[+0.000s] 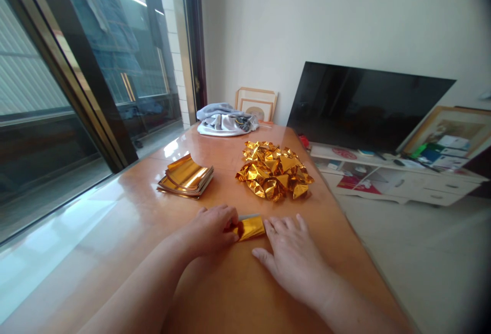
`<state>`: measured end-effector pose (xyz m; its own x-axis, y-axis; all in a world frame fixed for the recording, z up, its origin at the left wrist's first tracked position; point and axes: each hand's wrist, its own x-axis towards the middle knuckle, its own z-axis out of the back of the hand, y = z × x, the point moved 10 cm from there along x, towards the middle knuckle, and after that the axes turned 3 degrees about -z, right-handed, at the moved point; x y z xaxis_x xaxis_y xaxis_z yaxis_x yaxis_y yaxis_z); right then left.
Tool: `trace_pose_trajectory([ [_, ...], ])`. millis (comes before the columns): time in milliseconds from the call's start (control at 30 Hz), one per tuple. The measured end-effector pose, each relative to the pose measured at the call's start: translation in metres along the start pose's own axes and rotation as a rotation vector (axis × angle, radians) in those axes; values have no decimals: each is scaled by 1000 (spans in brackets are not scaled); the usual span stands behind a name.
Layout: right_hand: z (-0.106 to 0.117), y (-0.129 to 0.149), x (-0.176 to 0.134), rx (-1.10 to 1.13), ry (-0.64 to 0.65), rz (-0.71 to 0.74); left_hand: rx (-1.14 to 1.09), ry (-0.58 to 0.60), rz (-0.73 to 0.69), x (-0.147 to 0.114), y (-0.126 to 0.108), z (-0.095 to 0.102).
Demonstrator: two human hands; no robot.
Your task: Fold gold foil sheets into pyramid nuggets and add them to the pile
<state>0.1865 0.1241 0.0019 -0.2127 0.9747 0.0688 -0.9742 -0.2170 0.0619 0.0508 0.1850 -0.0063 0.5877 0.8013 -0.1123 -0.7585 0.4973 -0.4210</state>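
The folded gold foil (251,227) lies on the wooden table (230,293) at the lower centre of the frame, between the two hands. Its long side runs roughly left to right, and a pale grey strip shows along its far edge.

Left hand (213,230): positioned left of the foil, at the lower centre. The fingers are curled, and the thumb and forefinger grip the foil's left end. The remaining fingertips are partly hidden.

Right hand (289,247): positioned right of the foil, palm down. The fingers are extended, spread and not clasped around anything. The leading fingertips are at the foil's right end; whether they press on it cannot be told. The thumb points left, apart from the foil.

Supply and output areas: a stack of gold sheets (186,180) rests left of centre, its top sheet curling up at the far edge. A pile of folded gold pieces (274,170) occupies the table right of centre, beyond the right hand. The stack and the pile are apart.

Surroundings: a cloth bundle (220,125) sits at the table's far end, upper centre, with picture frames (238,99) behind it. A television (356,109) stands at upper right on a white cabinet (406,183). A dark-framed glass door (86,75) fills the upper left.
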Motion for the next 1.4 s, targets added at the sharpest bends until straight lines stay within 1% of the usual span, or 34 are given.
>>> trace_pose_trajectory([
  [100,17,5,-1,22,-92,-7,6,6,-3,0,-1,0],
  [167,23,16,-4,47,-132,51,17,5,-6,0,-1,-1],
  [233,22,32,-8,81,-134,154,28,-3,-11,1,0,-2],
  [300,14,46,-12,107,-113,246,37,-9,-11,1,2,-3],
  [367,4,53,-14,112,-83,284,47,-9,-3,2,4,-4],
  [433,-4,55,-15,102,-53,280,52,-2,1,2,5,-5],
  [500,-8,54,-15,85,-24,261,53,2,1,3,5,-5],
  [667,-4,46,-15,8,53,187,41,6,2,3,7,-7],
  [767,1,37,-15,-37,70,137,25,-2,-10,3,8,-7],
  [1000,16,20,-14,-69,-24,87,18,-6,-13,3,6,-5],
  [1100,26,15,-12,-15,-89,36,15,-8,-14,3,5,-4],
  [1167,30,19,-11,47,-133,50,18,-11,-18,3,5,-5],
  [1233,27,27,-11,101,-140,107,29,-14,-17,3,6,-5],
  [1300,17,35,-10,116,-99,151,44,-15,-8,3,7,-6],
  [1400,0,43,-9,61,-24,173,53,-6,-4,3,6,-5],
])
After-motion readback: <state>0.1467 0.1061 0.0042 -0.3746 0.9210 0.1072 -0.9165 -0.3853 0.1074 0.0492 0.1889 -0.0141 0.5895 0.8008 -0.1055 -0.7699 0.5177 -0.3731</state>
